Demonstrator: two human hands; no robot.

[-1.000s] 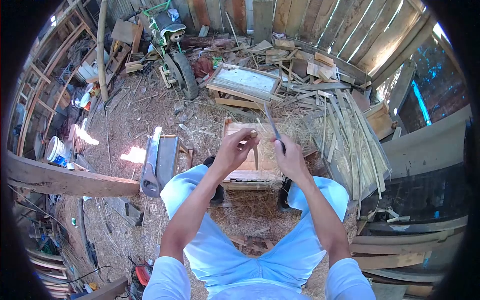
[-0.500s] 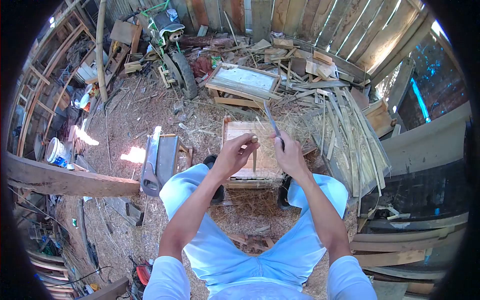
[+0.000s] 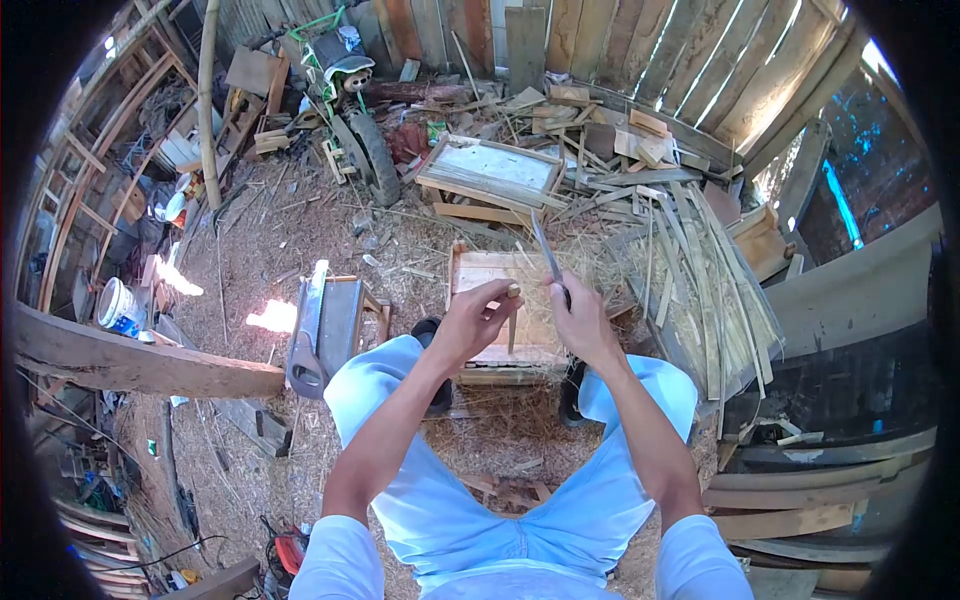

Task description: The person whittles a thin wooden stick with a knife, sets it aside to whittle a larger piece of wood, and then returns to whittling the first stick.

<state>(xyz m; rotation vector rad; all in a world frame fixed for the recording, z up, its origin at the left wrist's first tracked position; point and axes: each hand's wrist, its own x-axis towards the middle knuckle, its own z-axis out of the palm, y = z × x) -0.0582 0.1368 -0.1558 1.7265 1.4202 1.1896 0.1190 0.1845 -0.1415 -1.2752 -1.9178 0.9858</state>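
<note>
Between my knees, my left hand (image 3: 474, 322) is closed around the upper end of a thin wooden stick (image 3: 512, 334), which points down over a shallow wooden tray-like frame (image 3: 480, 268). My right hand (image 3: 582, 318) grips the dark handle of a knife (image 3: 547, 248). Its long blade points up and away, leaning a little left. The knife's handle is just right of the stick's top end, with a small gap between my hands. Thin shavings lie around the frame's right side.
At my left a handsaw (image 3: 308, 345) rests on a small stool (image 3: 341, 310). A wooden beam (image 3: 150, 358) juts in from the left. Long bamboo-like strips (image 3: 705, 270) are piled at the right. Farther off are a framed panel (image 3: 495, 165), scrap wood and a motorbike wheel (image 3: 372, 160).
The whole view has shifted slightly. Both hands keep their holds on the stick and the knife, with the knife at nearly the same angle.
</note>
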